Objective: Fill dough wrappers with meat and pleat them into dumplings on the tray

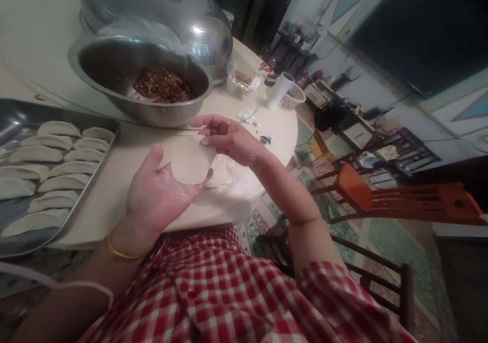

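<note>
A round, pale dumpling wrapper (188,159) lies across the fingers of my left hand (158,198), which holds it from below, palm up and thumb raised. At its upper right edge, my right hand (224,139) pinches the wrapper between thumb and fingers. Just behind both hands stands a steel bowl (152,110) with dark brown minced filling (162,85) inside. To the left, a metal tray (89,188) carries several folded dumplings (57,200) in rows. More flat wrappers (219,175) lie on the floured tabletop beyond my left fingertips, partly hidden by my hands.
A perforated steel dome cover (206,33) stands behind the bowl. Farther along the round table (287,124) are a clear plastic package (243,81), a white roll (281,90) and a small white basket (294,99). Wooden chairs (354,188) stand on the right.
</note>
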`<state>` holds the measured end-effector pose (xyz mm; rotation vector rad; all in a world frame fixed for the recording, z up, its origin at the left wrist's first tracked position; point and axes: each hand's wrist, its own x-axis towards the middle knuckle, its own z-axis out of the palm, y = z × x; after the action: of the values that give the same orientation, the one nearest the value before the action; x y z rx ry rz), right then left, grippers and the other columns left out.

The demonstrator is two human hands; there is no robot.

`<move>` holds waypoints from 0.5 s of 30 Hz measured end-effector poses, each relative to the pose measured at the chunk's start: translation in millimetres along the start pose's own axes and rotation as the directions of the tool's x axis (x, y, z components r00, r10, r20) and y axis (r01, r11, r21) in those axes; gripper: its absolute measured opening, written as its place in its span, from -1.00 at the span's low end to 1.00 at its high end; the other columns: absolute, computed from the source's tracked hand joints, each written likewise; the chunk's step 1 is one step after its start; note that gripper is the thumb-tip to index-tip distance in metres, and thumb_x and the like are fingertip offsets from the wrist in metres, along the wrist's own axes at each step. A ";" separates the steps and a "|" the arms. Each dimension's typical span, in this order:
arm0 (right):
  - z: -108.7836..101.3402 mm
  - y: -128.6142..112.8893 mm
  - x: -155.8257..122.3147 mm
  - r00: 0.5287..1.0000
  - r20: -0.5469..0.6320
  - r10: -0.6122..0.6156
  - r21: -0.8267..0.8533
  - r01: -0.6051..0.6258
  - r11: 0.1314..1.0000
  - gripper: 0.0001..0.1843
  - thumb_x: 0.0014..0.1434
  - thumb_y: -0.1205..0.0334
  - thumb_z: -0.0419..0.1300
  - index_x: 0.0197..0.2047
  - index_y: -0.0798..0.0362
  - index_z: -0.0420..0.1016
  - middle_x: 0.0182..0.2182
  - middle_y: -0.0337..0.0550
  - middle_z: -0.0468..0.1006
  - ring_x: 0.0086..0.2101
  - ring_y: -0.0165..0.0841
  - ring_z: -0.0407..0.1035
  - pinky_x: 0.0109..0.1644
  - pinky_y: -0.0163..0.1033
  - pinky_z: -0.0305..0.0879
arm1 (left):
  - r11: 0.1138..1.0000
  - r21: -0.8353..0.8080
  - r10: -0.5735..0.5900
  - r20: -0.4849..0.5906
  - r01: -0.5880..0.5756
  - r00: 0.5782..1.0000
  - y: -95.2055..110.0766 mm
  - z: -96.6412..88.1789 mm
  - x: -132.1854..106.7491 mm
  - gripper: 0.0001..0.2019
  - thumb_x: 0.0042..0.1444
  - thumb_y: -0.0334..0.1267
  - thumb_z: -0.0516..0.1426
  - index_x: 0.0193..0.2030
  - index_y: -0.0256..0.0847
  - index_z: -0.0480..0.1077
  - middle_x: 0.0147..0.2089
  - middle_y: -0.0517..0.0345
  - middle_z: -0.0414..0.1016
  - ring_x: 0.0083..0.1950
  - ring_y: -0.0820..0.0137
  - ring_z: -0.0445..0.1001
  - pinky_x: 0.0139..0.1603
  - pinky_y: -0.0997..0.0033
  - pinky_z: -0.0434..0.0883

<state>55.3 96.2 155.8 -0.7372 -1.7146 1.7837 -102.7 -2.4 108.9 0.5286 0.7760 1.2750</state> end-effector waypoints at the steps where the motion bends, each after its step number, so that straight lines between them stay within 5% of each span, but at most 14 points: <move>1: 2.3 -2.3 -0.5 0.998 -0.020 -0.063 -0.073 0.061 0.995 -0.64 0.18 0.50 0.22 0.05 0.12 0.41 -0.38 -0.46 0.46 -0.41 -0.65 0.37 -0.34 -0.56 0.35 | 0.999 0.036 -0.006 0.000 0.006 1.000 -3.8 -4.4 3.6 -0.50 0.38 0.11 -0.16 -0.04 -0.10 0.50 0.11 0.02 0.61 0.41 0.03 0.32 0.21 -0.06 0.51; 4: 17.1 0.4 -5.4 0.931 -0.025 -0.365 -0.461 0.313 0.830 -0.68 0.26 0.45 0.18 0.07 0.10 0.43 -0.32 -0.37 0.51 -0.31 -0.59 0.41 -0.16 -0.49 0.43 | 0.991 0.119 -0.066 -0.005 0.066 0.998 -12.7 -15.1 12.2 -0.49 0.38 0.12 -0.21 -0.13 -0.10 0.47 0.05 -0.02 0.62 0.33 0.04 0.42 0.21 -0.09 0.50; 7: 38.8 20.9 -19.0 0.800 0.225 -0.556 -0.805 0.474 0.357 -0.68 0.37 0.41 0.02 0.07 0.06 0.51 -0.17 -0.19 0.63 -0.14 -0.43 0.49 0.04 -0.29 0.49 | 0.993 0.076 -0.086 -0.026 0.087 0.996 -10.7 -16.5 13.4 -0.48 0.40 0.08 -0.23 -0.09 -0.14 0.46 0.01 -0.01 0.63 0.26 0.08 0.48 0.23 -0.04 0.50; 9: 50.3 37.5 -35.9 0.723 0.432 -0.539 -0.807 0.577 0.126 -0.65 0.40 0.41 -0.02 0.06 0.08 0.54 -0.18 -0.11 0.66 -0.14 -0.33 0.53 0.06 -0.15 0.53 | 0.995 0.014 -0.098 -0.045 0.099 0.994 -4.1 -13.6 10.7 -0.42 0.40 0.09 -0.28 -0.02 -0.15 0.47 0.03 0.02 0.63 0.25 0.12 0.49 0.24 0.03 0.50; 12: 55.6 53.3 -70.0 0.608 0.515 -0.605 -0.729 0.681 0.064 -0.76 0.38 0.29 0.12 0.03 0.00 0.56 -0.01 -0.06 0.67 0.04 -0.24 0.54 0.19 -0.08 0.52 | 0.995 -0.060 -0.084 -0.036 0.081 0.996 5.1 -9.6 3.9 -0.36 0.40 0.14 -0.33 0.11 -0.09 0.46 0.18 0.08 0.58 0.34 0.16 0.43 0.25 0.06 0.50; 15: 49.5 57.3 -99.6 0.589 0.410 -0.696 -0.765 0.638 0.090 -0.73 0.33 0.31 0.15 0.05 -0.08 0.53 -0.07 -0.10 0.70 0.00 -0.26 0.57 0.14 -0.06 0.56 | 1.000 0.010 0.004 0.003 -0.004 1.000 7.8 -7.9 -2.9 -0.36 0.39 0.16 -0.33 0.19 -0.04 0.43 0.29 0.10 0.51 0.42 0.13 0.35 0.22 0.01 0.51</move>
<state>88.2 -11.6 101.4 -0.1818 -2.3420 0.0948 -114.0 -4.0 110.2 0.5410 0.7795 1.2743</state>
